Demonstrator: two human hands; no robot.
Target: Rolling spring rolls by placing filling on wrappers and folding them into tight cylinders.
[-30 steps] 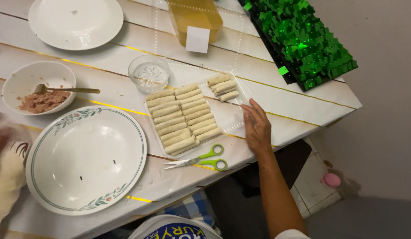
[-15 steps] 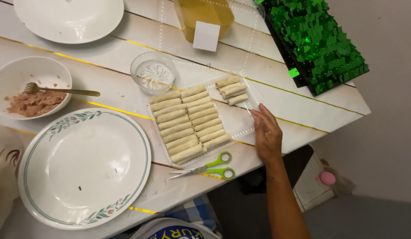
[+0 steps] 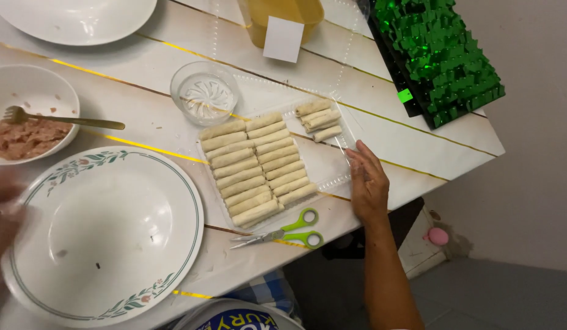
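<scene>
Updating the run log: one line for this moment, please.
right hand: open, touching clear tray edge | spring rolls: rows in tray | left hand: blurred, by large plate | scissors: beside tray

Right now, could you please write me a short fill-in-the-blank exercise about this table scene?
1. The right hand rests on the clear tray of ____.
2. The scissors have ____ handles.
3. The fork lies across the bowl of ____.
4. The large plate has a ____ rim pattern.

Missing words: rolls; green; minced meat; leaf
</scene>
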